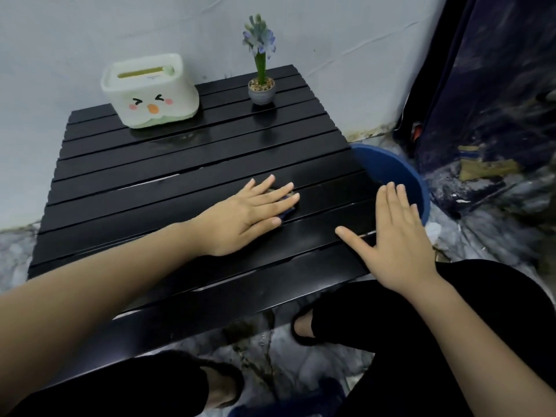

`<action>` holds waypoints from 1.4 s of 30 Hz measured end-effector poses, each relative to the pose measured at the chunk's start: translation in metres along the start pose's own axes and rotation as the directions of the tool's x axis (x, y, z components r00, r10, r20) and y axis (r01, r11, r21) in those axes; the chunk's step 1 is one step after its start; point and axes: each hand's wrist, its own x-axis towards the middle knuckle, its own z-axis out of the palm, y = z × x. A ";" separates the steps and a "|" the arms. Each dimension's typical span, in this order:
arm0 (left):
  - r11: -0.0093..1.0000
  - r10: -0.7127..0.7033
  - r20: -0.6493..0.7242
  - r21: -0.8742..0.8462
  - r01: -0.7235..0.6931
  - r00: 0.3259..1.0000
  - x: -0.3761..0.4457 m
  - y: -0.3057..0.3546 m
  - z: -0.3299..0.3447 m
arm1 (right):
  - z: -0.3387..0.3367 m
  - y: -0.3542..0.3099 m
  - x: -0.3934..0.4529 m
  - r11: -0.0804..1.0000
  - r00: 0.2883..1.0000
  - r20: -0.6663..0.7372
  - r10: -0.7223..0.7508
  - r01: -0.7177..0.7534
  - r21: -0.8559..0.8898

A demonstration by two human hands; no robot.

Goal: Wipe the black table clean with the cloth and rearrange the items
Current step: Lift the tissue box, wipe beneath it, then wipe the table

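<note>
The person crouched low at the black table [168, 164], a slatted top set close against the pale wall, with both bare arms reaching over it. Farthest left on the back slats stood a white tissue box [149, 90] with a little squinting face, pink cheeks and an orange beak on its front, its base showing a pale green edge. To the right of it, near the back edge and well apart from the box, sat a small grey pot [261, 91] filled with pebbles, holding an upright stem with bluish-purple flowers. Nearer the middle of the table the left hand [249, 213] lay flat, fingers straight and spread, pressing down on the cloth [287, 207]; only a dark blue scrap of it showed beneath the fingers, so most of it was hidden under the palm. Further right, the right hand [394, 236] rested open on the table's right edge, fingers together and straight, thumb stretched out to the left along a slat, holding nothing. Just past that edge, on the floor, sat a blue basin [400, 173], partly covered by the table and the right hand. A dark patterned sheet [493, 100] hung at the far right.
</note>
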 end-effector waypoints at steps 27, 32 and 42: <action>0.894 -0.289 -0.495 -0.445 0.047 0.819 0.191 0.051 -0.027 | -0.002 0.001 0.001 0.999 0.999 -0.030 -0.023 0.022 -0.037; 0.906 -0.305 -0.501 -0.414 0.085 0.810 0.055 0.015 -0.034 | -0.008 -0.015 0.002 0.976 0.977 -0.025 -0.211 0.212 0.048; 0.660 -0.730 -0.544 -0.408 0.631 0.413 -0.221 0.004 0.015 | 0.012 -0.092 -0.018 0.826 0.817 0.125 -0.563 0.551 0.118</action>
